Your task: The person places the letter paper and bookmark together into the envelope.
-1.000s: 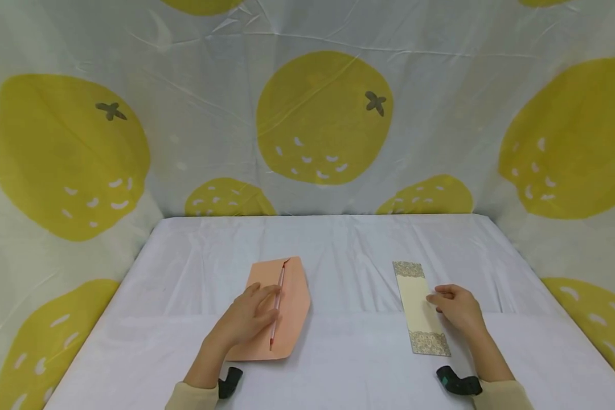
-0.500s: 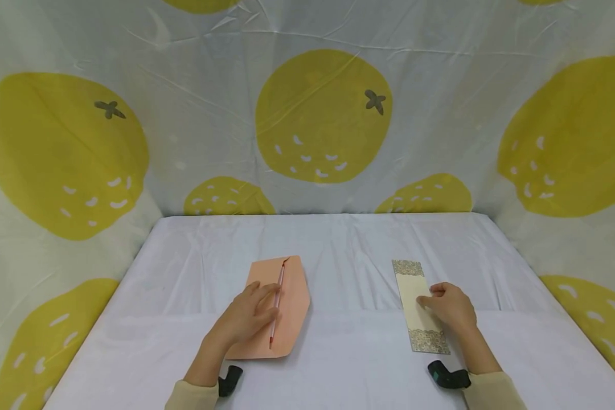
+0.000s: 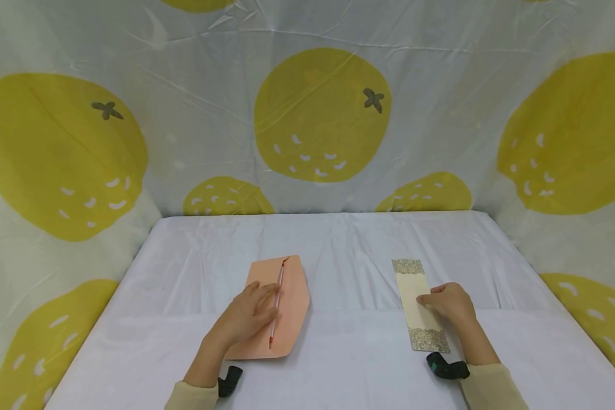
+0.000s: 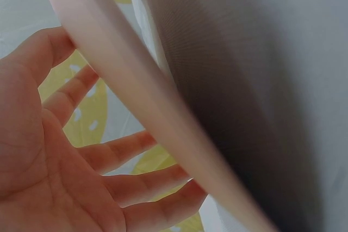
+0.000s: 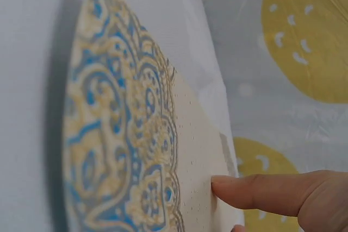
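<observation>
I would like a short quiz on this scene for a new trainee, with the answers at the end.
1. Which hand touches the peach envelope?
2. True or false: the cream card has a pattern at one end only.
3. Where on the card does the right thumb rest?
A) far patterned band
B) plain middle
C) near patterned band

Key:
1. The left hand.
2. False; both ends are patterned.
3. B
</observation>
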Action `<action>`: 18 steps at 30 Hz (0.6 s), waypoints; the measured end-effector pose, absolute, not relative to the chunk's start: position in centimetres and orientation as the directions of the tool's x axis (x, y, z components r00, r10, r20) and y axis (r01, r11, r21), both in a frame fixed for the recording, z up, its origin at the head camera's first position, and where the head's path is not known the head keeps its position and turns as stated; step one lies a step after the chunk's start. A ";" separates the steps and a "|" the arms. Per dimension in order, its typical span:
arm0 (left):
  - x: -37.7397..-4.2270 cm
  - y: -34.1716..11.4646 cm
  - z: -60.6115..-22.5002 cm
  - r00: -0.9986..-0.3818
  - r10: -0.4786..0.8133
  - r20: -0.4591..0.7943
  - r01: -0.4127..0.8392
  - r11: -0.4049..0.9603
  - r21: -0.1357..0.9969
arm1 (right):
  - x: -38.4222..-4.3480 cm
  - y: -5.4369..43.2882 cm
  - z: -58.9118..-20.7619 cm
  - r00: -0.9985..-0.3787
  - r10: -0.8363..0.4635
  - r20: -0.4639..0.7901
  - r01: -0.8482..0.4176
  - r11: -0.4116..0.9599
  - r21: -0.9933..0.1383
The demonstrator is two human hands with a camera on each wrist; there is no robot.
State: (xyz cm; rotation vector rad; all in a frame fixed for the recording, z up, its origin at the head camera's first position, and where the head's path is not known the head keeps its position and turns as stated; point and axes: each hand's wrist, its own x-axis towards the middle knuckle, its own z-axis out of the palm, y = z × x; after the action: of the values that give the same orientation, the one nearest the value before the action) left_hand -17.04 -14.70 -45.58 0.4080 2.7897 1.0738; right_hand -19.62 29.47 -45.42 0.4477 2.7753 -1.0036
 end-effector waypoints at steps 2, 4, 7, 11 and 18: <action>-17.0 -14.7 -45.6 -0.956 0.294 -0.019 0.204 0.708 0.676 | -19.7 29.6 -45.5 -0.942 0.224 -0.250 0.334 0.716 -0.613; -17.0 -14.7 -45.6 -0.955 0.295 -0.017 0.206 0.706 0.677 | -19.7 29.8 -45.6 -0.940 0.225 -0.255 0.339 0.693 -0.637; -17.0 -14.6 -45.6 -0.954 0.298 -0.013 0.212 0.707 0.675 | -19.6 30.1 -45.7 -0.939 0.224 -0.259 0.343 0.646 -0.682; -17.0 -14.6 -45.4 -0.954 0.299 -0.008 0.216 0.708 0.672 | -19.6 30.5 -45.8 -0.939 0.220 -0.266 0.345 0.559 -0.754; -17.0 -14.7 -45.3 -0.954 0.300 -0.011 0.214 0.706 0.675 | -19.5 30.8 -45.5 -0.941 0.174 -0.289 0.337 0.419 -0.843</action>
State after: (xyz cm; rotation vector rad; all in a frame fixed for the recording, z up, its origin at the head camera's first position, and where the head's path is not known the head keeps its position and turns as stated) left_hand -17.01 -14.67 -45.31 0.4221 2.7893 1.0814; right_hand -19.53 30.80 -45.54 0.4562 2.5105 -1.5478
